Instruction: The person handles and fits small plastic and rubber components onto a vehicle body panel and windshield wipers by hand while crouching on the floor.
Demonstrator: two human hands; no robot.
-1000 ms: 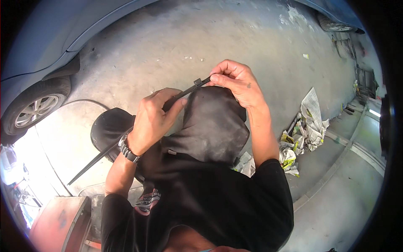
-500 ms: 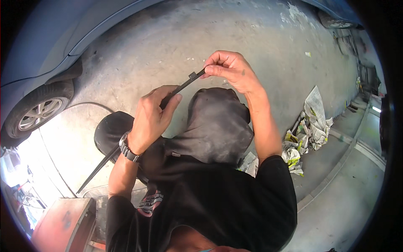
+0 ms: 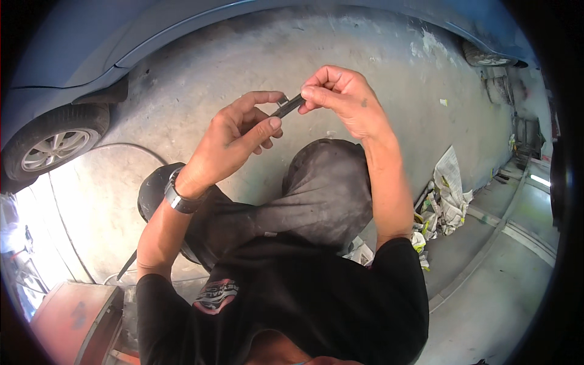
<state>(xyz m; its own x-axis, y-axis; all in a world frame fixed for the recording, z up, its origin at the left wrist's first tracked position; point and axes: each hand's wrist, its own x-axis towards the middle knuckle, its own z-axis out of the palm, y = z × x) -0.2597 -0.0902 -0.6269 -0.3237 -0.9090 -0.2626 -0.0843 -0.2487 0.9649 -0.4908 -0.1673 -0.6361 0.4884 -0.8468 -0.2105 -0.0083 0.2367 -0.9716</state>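
One slim black strip (image 3: 288,107) is held between the left hand (image 3: 231,137) and the right hand (image 3: 344,100), above the concrete floor (image 3: 213,79), on the far side of the dark trousers (image 3: 322,182). Its right end is pinched in the right grip, between thumb and fingers. In the left grip it is pinched between the thumb, on the near side, and the index finger, on the far side; a small clip (image 3: 282,101) is seen at that fingertip. A watch (image 3: 179,198) is worn on the left wrist. At far left, a blue car (image 3: 67,55) is seen; at right, crumpled newspaper (image 3: 451,188).
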